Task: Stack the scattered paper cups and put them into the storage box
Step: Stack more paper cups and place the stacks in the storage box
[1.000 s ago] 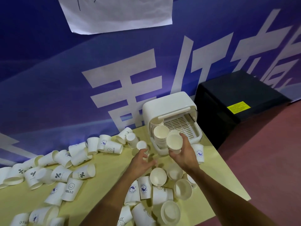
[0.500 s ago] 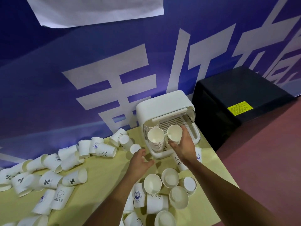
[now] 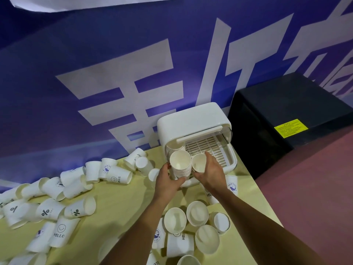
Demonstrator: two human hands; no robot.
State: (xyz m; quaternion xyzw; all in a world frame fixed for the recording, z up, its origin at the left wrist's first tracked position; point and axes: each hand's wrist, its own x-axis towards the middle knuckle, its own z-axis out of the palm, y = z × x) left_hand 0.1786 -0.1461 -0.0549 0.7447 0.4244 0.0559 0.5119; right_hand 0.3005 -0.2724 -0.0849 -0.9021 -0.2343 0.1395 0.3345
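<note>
The left hand [image 3: 168,181] grips the cup stack [image 3: 180,164] at the storage box [image 3: 193,119] opening, the right hand [image 3: 211,174] holds a single cup [image 3: 198,162] just beside it, best lowered straight into the top rim.

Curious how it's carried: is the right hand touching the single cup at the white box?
Touching. The head view shows the right hand pinching the single cup between fingers and thumb.

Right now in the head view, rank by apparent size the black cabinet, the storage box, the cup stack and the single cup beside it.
black cabinet
storage box
cup stack
single cup
The cabinet sits farther back yet looks biggest, so its rank is safe.
</note>
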